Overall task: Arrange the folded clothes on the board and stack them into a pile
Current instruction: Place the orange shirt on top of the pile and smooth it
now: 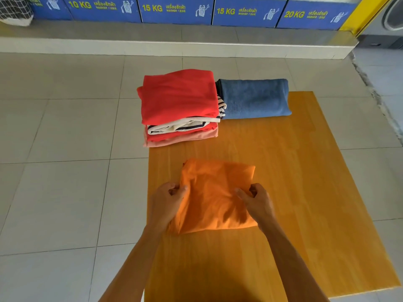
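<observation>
Hands, left (pixel 169 198) and right (pixel 256 200), grip clamped on orange garment (pixel 214 197) atop wooden board (pixel 305 192) (tiled floor (pixel 65 192) beneath).

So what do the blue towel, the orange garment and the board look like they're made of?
Blue towel: looks like terry cloth, with a fuzzy, matte nap. Orange garment: thin, soft knit or woven fabric, going by its fine creases. Board: wood or wood-look laminate, with straight grain lines and a slight sheen.

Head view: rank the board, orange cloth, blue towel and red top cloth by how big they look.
1. board
2. orange cloth, though nearest the camera
3. red top cloth and blue towel: too close to rank
</observation>
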{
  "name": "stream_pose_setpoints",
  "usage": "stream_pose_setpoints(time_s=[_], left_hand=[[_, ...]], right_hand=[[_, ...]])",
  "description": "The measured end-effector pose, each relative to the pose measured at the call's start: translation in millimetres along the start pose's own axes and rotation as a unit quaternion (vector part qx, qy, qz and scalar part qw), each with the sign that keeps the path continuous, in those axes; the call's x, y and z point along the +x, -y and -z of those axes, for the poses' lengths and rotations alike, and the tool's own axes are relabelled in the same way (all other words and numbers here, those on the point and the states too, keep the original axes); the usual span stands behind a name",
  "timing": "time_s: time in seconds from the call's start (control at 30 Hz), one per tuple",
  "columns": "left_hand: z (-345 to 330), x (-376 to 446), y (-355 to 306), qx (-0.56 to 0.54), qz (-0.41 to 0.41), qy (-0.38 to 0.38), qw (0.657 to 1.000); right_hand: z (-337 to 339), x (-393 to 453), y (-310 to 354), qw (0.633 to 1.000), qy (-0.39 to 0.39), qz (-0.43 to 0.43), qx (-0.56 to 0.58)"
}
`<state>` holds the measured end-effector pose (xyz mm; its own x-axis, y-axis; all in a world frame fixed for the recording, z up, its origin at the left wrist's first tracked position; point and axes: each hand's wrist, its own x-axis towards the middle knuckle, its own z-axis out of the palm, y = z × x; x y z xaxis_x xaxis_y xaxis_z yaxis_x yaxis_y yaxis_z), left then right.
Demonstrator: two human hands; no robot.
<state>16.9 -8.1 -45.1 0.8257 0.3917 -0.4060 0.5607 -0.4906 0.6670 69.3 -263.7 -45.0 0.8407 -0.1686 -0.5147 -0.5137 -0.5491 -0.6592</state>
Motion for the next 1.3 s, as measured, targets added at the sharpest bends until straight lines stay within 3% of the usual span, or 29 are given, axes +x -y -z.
stream_pose_setpoints(time_s=[0.23, 0.37, 0.53, 0.67, 0.8, 1.07, 1.3], left_hand=[[-0.3, -2.8, -5.9, 0.068, 0.116, 0.080, 0.988], [-3.7, -8.6, -10.9, 0.024, 0.135, 0.103, 0.985], [5.3, -1.6, -14.6, -0.012, 0.160, 0.152, 0.975], [11.2, 1.4, -8.4, -0.109, 0.182, 0.202, 0.956], [15.3, 8.5, 4.6, -0.169, 0.195, 0.214, 0.942], [44.0, 1.4, 7.4, -0.303, 0.186, 0.269, 0.895], [98.9, 12.3, -38.6, -0.362, 0.094, 0.199, 0.906]], right_hand=[[-3.7, -7.3, 8.8, 0.998, 0.033, -0.029, 0.033], [-6.6, -13.7, 11.2, 0.985, 0.105, -0.077, 0.110], [-10.8, -23.3, 16.2, 0.969, 0.121, -0.102, 0.191], [-9.7, -25.9, 20.8, 0.945, 0.160, -0.115, 0.261], [-6.9, -24.3, 24.4, 0.943, 0.134, -0.114, 0.283], [13.0, -29.5, 43.0, 0.929, 0.209, -0.105, 0.286], [40.5, -15.7, 107.7, 0.920, 0.246, -0.002, 0.306]])
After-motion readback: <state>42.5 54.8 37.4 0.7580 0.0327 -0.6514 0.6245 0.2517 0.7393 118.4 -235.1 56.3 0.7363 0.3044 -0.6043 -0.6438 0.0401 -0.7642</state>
